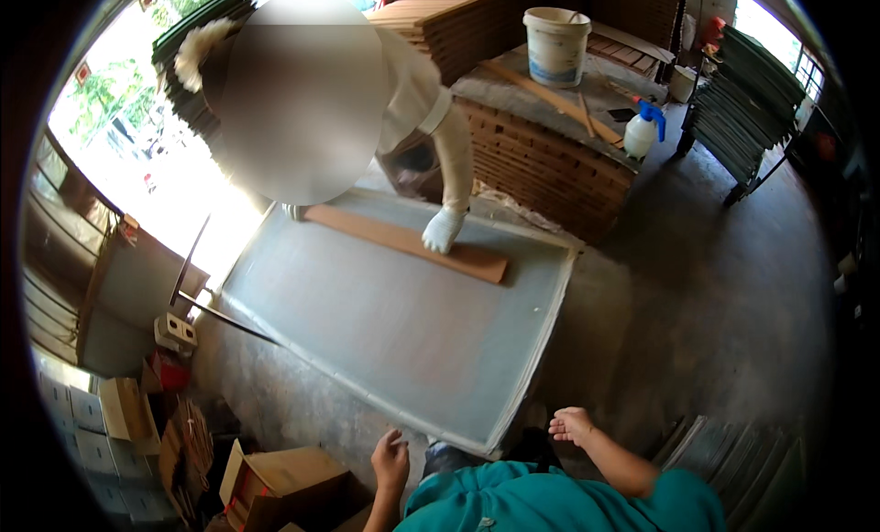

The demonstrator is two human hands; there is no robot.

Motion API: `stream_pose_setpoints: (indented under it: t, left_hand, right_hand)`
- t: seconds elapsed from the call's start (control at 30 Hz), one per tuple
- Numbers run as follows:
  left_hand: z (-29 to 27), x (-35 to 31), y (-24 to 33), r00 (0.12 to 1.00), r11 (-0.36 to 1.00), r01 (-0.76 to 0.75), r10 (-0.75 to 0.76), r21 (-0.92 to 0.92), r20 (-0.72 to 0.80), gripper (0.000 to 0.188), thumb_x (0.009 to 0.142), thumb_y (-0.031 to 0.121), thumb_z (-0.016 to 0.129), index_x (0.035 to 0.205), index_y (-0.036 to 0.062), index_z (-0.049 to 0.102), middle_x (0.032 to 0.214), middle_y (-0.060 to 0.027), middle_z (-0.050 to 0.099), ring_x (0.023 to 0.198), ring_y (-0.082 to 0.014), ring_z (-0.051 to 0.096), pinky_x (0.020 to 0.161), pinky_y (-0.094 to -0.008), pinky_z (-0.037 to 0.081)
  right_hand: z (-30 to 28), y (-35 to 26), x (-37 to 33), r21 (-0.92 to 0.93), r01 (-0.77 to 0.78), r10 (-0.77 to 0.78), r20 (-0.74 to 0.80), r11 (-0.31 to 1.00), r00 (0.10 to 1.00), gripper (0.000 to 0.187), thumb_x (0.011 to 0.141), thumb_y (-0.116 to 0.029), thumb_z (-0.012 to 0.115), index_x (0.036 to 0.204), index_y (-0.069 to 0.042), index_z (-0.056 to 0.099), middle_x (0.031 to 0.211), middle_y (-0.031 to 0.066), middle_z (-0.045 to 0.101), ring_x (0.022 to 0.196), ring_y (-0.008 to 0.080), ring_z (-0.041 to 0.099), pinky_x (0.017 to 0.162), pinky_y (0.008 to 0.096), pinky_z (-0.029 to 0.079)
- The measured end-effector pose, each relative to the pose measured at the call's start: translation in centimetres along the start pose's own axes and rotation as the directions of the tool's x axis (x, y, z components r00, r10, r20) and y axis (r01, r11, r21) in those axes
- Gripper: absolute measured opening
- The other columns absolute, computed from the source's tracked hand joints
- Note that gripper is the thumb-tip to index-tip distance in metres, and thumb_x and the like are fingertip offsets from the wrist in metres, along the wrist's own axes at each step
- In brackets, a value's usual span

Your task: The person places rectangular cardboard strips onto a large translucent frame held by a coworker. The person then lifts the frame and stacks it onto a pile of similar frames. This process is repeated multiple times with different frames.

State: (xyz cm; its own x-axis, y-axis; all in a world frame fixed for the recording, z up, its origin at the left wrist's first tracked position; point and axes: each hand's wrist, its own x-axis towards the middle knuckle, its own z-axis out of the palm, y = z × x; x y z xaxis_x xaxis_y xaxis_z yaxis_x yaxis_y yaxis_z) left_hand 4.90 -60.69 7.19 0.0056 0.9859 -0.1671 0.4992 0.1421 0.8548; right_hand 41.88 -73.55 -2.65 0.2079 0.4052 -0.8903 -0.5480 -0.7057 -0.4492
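Note:
A large grey framed panel lies flat on the concrete floor in front of me. My left hand hovers just off its near edge, fingers loosely spread and holding nothing. Further right, my right hand hangs near the panel's near corner, fingers curled loosely, also holding nothing. Across the panel a co-worker bends over and presses a white-gloved hand on a long brown wooden board lying along the far side.
Stacks of brown boards stand behind the co-worker, with a white bucket and a white spray bottle with a blue head on top. Cardboard boxes sit at lower left. Dark frames lean at upper right.

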Motion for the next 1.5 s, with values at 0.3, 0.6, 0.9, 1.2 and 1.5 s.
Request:
stream_pose_setpoints:
  t: [0.3,0.6,0.9,1.2,1.5]
  left_hand:
    - [-8.4,8.6,-13.2,0.953,0.984,0.179,-0.169,-0.016,0.253,0.031,0.072,0.006,0.054,0.102,-0.0048,0.056,0.096,-0.0168,0.062,0.082,-0.0236,0.062,0.069,-0.028,0.049]
    - [-15.3,7.4,-26.9,0.632,0.661,0.709,-0.75,0.247,0.194,0.02,0.076,0.007,0.049,0.092,-0.0003,0.058,0.06,-0.011,0.056,0.045,-0.0201,0.052,0.038,-0.0318,0.039]
    - [-15.0,8.1,-23.3,0.733,0.776,0.574,-0.629,0.261,0.259,0.034,0.075,0.007,0.05,0.109,0.0004,0.054,0.068,-0.0111,0.06,0.045,-0.0195,0.051,0.039,-0.0316,0.039]
    - [-13.5,6.6,-23.9,0.901,0.935,0.192,-0.288,0.298,0.325,0.035,0.07,0.008,0.056,0.103,-0.0022,0.058,0.085,-0.0138,0.063,0.063,-0.0202,0.06,0.055,-0.0293,0.047]
    - [-14.7,7.9,-25.1,0.849,0.839,0.269,-0.438,0.472,0.295,0.034,0.071,0.008,0.053,0.104,0.0003,0.058,0.071,-0.013,0.06,0.049,-0.0208,0.056,0.045,-0.0316,0.045]
  right_hand:
    - [8.9,12.9,-3.9,-0.004,-0.039,0.037,-0.24,0.999,0.97,0.018,0.082,-0.017,0.05,0.097,-0.007,0.053,0.079,0.0092,0.058,0.065,0.0225,0.061,0.052,0.0379,0.051]
    - [11.7,22.0,-10.0,-0.086,-0.033,0.002,-0.336,0.996,0.942,0.011,0.075,-0.007,0.053,0.079,-0.003,0.062,0.07,0.0105,0.061,0.057,0.0221,0.058,0.05,0.0339,0.049]
    - [11.1,28.0,-10.2,0.155,0.045,0.026,-0.43,0.987,0.903,0.009,0.076,-0.005,0.048,0.077,-0.004,0.057,0.066,0.0083,0.057,0.056,0.0211,0.058,0.046,0.034,0.047]
    - [10.3,41.2,-6.5,0.248,0.029,0.021,-0.197,0.968,0.98,0.01,0.078,-0.011,0.051,0.077,-0.005,0.059,0.07,0.0081,0.058,0.057,0.0218,0.059,0.045,0.0372,0.047]
    - [6.9,53.1,-4.3,-0.516,0.278,-0.441,-0.224,0.81,0.869,0.018,0.059,-0.023,0.073,0.076,-0.016,0.067,0.078,0.0048,0.063,0.071,0.0241,0.06,0.064,0.0372,0.047]
